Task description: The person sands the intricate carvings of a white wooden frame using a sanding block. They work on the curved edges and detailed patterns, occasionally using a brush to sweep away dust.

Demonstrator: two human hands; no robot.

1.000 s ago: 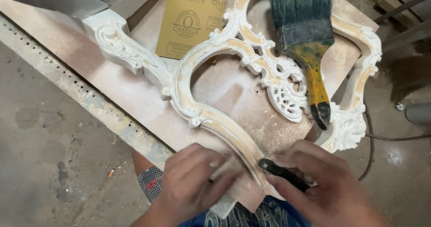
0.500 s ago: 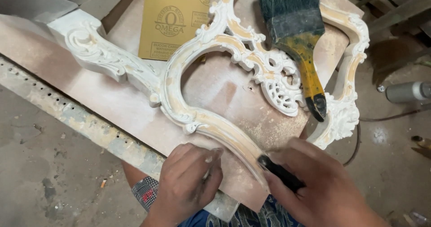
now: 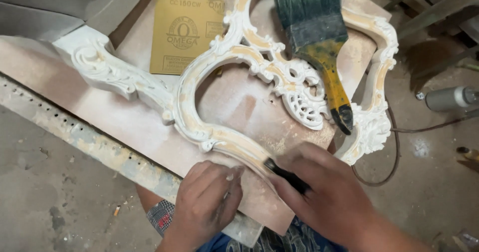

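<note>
A white ornate carved frame (image 3: pixel 199 82) with bare yellowish patches lies on a dusty board (image 3: pixel 149 127). My right hand (image 3: pixel 324 192) grips a small black tool (image 3: pixel 287 175) and presses its tip against the frame's lower curved rail. My left hand (image 3: pixel 207 204) rests on the board's near edge beside that rail, fingers curled with what looks like a small scrap under them. A wide paintbrush (image 3: pixel 319 37) with dark bristles and a yellow handle lies across the frame's pierced scrollwork.
A yellow-backed sandpaper sheet (image 3: pixel 187 32) lies under the frame at the top. A perforated metal bar (image 3: pixel 100 147) runs along the board's left edge. On the concrete floor at right are a grey cylinder (image 3: pixel 449 98) and a cable (image 3: pixel 394 132).
My right hand and the black tool have slid up and left along the curved rail. The left hand has stayed put; the view has shifted slightly.
</note>
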